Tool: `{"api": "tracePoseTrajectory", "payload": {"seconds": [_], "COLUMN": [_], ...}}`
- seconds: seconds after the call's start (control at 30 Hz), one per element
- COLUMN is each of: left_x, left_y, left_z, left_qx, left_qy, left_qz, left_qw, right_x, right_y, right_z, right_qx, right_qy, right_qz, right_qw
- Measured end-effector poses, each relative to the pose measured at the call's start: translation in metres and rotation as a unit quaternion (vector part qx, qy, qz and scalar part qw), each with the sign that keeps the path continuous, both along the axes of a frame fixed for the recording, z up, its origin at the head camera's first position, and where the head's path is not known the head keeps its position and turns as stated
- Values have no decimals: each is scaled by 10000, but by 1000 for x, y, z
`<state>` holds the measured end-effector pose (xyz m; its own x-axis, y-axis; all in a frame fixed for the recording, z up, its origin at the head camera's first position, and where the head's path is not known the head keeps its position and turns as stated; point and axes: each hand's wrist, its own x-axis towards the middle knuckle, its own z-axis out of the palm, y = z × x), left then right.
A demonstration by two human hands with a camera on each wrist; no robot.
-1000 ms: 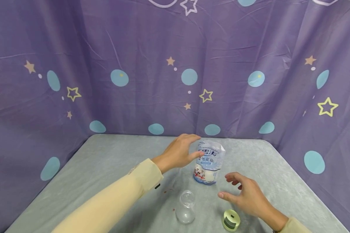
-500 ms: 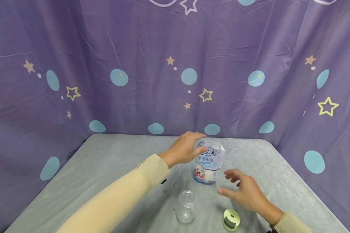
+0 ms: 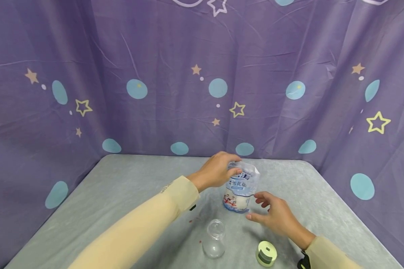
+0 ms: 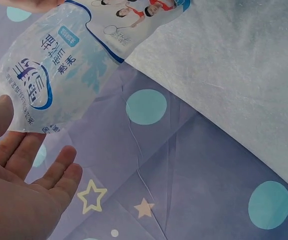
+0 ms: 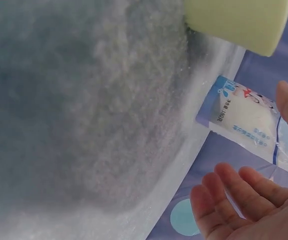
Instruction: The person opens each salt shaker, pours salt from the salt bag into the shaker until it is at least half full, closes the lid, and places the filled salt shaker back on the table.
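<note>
A blue-and-white salt pouch (image 3: 239, 190) stands upright on the table. My left hand (image 3: 215, 170) is at its upper left corner, thumb over the front and fingers behind the top edge; in the left wrist view the pouch (image 4: 58, 70) lies between the thumb and the spread fingers, and the hand (image 4: 23, 195) looks loose. My right hand (image 3: 277, 215) stands beside the pouch's lower right side, thumb and fingers apart, holding nothing; the right wrist view shows this hand (image 5: 249, 205) with relaxed fingers near the pouch (image 5: 249, 117).
A clear jar (image 3: 214, 243) without a lid stands in front of the pouch. To its right lies a light green lid (image 3: 266, 254), near my right forearm. The table (image 3: 148, 172) has a grey cover, and a purple patterned curtain (image 3: 175, 93) hangs behind it.
My left hand has moved right onto the pouch's top corner. My right hand has moved left and slightly up, closer to the pouch. Pouch, jar and lid have stayed in place.
</note>
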<state>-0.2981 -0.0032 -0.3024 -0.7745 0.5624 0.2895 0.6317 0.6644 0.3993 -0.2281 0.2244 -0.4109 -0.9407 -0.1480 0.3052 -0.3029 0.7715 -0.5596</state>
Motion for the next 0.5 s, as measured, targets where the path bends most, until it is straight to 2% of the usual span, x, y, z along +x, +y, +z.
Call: {"api": "tracePoseTrajectory", "payload": {"seconds": [0.3, 0.5], "left_x": [-4, -5], "left_y": [4, 4], "left_z": [1, 0], "left_qx": [64, 172], "left_qy": [-104, 154], "left_qz": [85, -22], "left_qw": [9999, 9997], "right_x": [-12, -19], "right_y": [-6, -11], "right_z": [-4, -9], "right_qx": [-107, -182], "right_qy": [-319, -532], "right_qz": [-56, -61], "right_qw": [9994, 9984]}}
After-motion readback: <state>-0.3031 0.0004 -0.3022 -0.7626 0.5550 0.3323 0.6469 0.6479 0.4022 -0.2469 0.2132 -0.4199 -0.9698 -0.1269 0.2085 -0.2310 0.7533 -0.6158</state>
